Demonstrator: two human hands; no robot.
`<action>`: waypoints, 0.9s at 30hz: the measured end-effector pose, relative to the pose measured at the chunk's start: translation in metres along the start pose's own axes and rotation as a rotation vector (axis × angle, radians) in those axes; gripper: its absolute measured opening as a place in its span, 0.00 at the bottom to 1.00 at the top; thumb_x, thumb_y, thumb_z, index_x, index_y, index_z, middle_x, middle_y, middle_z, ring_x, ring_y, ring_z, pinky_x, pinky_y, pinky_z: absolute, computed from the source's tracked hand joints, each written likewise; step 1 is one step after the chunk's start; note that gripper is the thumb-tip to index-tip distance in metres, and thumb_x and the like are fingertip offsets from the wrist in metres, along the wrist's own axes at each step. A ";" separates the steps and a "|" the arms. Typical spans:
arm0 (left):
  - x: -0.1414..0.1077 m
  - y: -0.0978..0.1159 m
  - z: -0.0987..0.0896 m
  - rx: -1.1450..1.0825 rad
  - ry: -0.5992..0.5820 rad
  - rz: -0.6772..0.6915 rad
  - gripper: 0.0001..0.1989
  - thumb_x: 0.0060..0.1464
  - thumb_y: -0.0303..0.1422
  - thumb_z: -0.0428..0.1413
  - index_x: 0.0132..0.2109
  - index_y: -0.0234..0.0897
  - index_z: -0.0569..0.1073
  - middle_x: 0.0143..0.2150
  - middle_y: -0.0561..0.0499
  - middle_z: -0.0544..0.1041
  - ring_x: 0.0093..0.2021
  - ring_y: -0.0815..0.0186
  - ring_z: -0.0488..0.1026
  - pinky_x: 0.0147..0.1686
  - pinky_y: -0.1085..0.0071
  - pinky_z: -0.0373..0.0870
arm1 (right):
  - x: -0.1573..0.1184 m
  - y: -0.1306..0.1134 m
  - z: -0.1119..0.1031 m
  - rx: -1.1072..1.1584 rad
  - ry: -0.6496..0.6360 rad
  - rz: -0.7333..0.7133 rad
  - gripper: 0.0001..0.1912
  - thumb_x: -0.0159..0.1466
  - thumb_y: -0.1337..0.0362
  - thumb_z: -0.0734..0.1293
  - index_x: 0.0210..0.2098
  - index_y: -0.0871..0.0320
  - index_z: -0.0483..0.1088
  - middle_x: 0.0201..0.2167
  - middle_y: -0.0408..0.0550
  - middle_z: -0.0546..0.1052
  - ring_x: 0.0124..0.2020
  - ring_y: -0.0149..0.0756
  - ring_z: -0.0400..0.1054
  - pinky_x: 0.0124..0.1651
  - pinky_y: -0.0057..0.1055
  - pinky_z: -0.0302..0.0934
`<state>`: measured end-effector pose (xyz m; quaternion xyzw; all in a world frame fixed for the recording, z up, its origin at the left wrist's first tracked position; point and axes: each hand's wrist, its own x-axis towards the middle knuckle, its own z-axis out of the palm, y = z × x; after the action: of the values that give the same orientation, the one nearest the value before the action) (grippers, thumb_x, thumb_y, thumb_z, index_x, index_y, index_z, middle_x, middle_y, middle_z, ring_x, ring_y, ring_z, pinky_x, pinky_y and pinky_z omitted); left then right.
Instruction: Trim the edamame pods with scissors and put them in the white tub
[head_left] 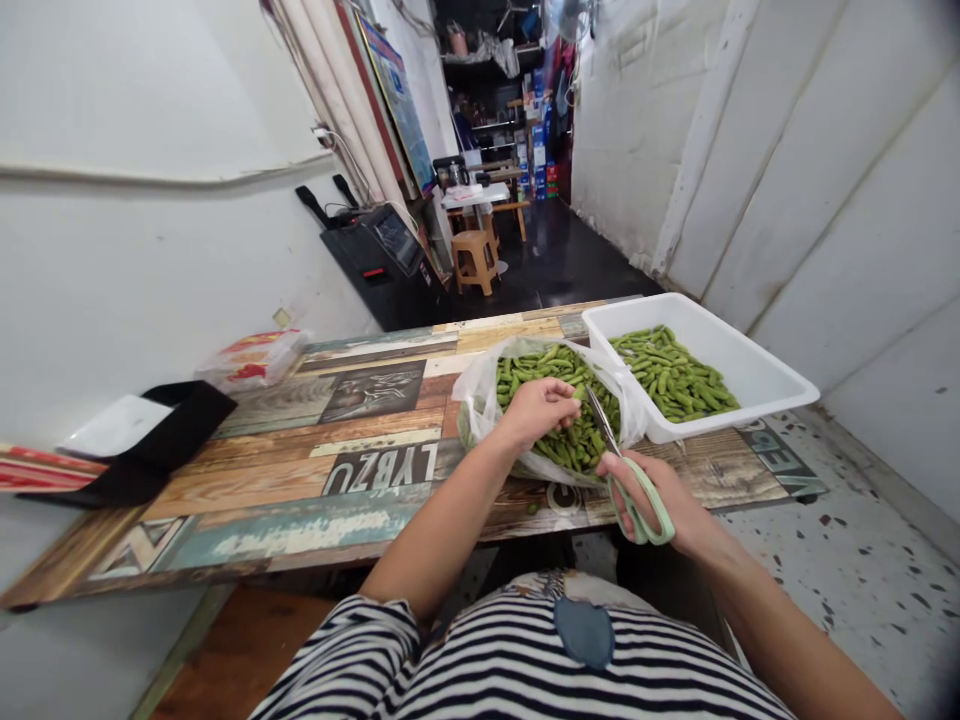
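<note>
My left hand point(541, 412) is pinched around a green pod point(581, 396) above an open clear plastic bag point(486, 385) full of green pods. In my right hand point(656, 490) are scissors point(643, 508) with pale green handles; their metal blades point up and away, close to the pod and my left fingertips. Whether the blades touch the pod cannot be made out. Right of the bag, a white tray point(757, 385) holds a heap of green pods point(671, 375) toward its left side.
The wood-patterned table point(285, 450) carries a red and clear plastic package point(255, 358) at the back left and a black holder point(169, 440) at the left edge. A loose pod bit point(532, 508) lies near the front edge. Beyond stands a stool point(474, 262).
</note>
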<state>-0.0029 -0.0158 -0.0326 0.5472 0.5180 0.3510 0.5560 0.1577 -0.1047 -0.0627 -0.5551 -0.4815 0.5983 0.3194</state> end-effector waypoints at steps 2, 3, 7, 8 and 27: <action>-0.001 0.003 0.002 -0.087 -0.020 -0.041 0.05 0.49 0.23 0.54 0.36 0.31 0.66 0.24 0.53 0.74 0.21 0.74 0.69 0.21 0.79 0.61 | -0.003 -0.003 -0.001 0.020 -0.049 -0.025 0.23 0.58 0.42 0.59 0.32 0.57 0.64 0.15 0.37 0.65 0.13 0.29 0.62 0.16 0.26 0.58; -0.002 0.004 0.003 -0.103 -0.018 -0.040 0.05 0.49 0.23 0.54 0.35 0.31 0.66 0.24 0.53 0.73 0.22 0.74 0.69 0.21 0.78 0.61 | -0.005 -0.005 -0.001 0.007 -0.067 -0.039 0.24 0.59 0.42 0.58 0.32 0.58 0.64 0.16 0.38 0.67 0.14 0.29 0.63 0.17 0.26 0.59; -0.001 0.005 0.004 -0.125 0.087 0.057 0.05 0.46 0.22 0.58 0.31 0.30 0.68 0.21 0.57 0.69 0.19 0.78 0.64 0.20 0.80 0.58 | -0.011 -0.013 0.000 -0.058 -0.085 -0.076 0.27 0.60 0.40 0.56 0.35 0.60 0.65 0.17 0.40 0.69 0.16 0.30 0.65 0.21 0.27 0.58; -0.001 0.005 0.004 -0.139 0.103 0.067 0.05 0.46 0.22 0.58 0.30 0.30 0.67 0.20 0.58 0.67 0.18 0.79 0.62 0.19 0.80 0.57 | -0.012 -0.014 0.001 -0.051 -0.083 -0.069 0.28 0.60 0.40 0.56 0.36 0.60 0.65 0.17 0.40 0.69 0.17 0.31 0.65 0.21 0.27 0.58; -0.009 0.001 0.003 -0.276 0.012 -0.063 0.08 0.48 0.20 0.57 0.27 0.28 0.64 0.20 0.54 0.72 0.21 0.75 0.72 0.28 0.75 0.72 | -0.007 -0.013 0.010 0.008 -0.068 -0.028 0.26 0.55 0.40 0.62 0.33 0.58 0.67 0.10 0.39 0.65 0.10 0.32 0.60 0.14 0.28 0.55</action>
<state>-0.0016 -0.0246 -0.0299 0.4468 0.4849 0.4048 0.6336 0.1475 -0.1091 -0.0484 -0.5263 -0.4972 0.6144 0.3134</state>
